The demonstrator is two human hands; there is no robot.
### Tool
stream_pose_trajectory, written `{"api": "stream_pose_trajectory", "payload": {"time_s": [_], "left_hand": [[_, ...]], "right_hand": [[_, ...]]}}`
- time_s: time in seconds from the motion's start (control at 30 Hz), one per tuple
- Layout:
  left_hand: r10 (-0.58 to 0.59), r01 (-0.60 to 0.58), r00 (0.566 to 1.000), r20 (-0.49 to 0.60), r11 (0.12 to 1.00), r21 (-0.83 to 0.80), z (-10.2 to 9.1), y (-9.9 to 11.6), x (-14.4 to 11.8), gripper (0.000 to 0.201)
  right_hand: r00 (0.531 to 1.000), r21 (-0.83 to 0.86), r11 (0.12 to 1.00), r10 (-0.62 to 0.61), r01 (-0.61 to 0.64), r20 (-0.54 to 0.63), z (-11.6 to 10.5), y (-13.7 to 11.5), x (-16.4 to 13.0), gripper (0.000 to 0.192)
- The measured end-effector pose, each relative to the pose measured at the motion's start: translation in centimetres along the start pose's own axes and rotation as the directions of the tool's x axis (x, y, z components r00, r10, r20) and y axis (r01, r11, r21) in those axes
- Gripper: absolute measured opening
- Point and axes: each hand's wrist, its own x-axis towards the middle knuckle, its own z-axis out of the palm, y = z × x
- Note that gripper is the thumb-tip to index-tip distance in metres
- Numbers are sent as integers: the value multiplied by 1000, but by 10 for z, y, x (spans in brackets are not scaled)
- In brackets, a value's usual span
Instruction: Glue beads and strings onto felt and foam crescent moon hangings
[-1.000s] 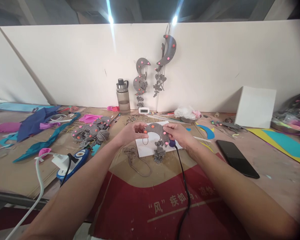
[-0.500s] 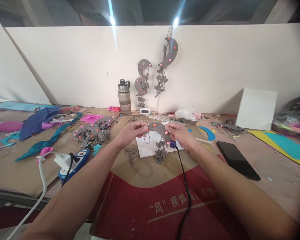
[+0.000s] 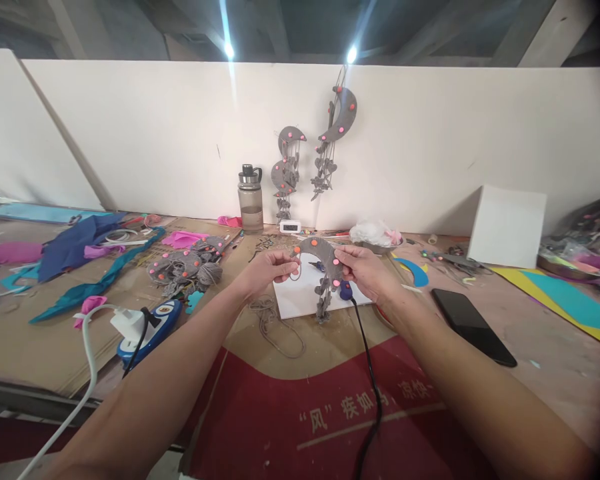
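Observation:
I hold a grey felt crescent dotted with orange-pink beads above a white sheet. My left hand pinches its left tip, where a small string loop hangs. My right hand grips its right end. Grey felt hearts dangle from the crescent down to the sheet. A dark blue tool tip with a black cable sits under my right hand.
Finished grey crescents hang on the white wall. A water bottle, a pile of grey felt pieces, a black phone, a white box, a blue power strip, loose grey string and coloured foam scraps lie around.
Both hands have lifted the crescent a little higher off the white sheet, so the hanging hearts stretch out beneath it.

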Motion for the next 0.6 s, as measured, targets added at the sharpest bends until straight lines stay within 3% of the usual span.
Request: {"api": "stream_pose_trajectory", "payload": {"time_s": [0.2,0.37,0.6], "left_hand": [[-12,-4,993,-114,990,-141,-4,0,2,37],[-9,-43,981,-193,964,-261,-6,-1,4,46],[52,-163,943,-328,933,-321,-9,1,4,42]], "right_hand": [[999,56,997,-46,44,28,-1,-2,1,27],[995,51,996,-80,76,63,-4,-7,8,37],[985,-3,985,-172,172,15,-5,-47,25,36]]}}
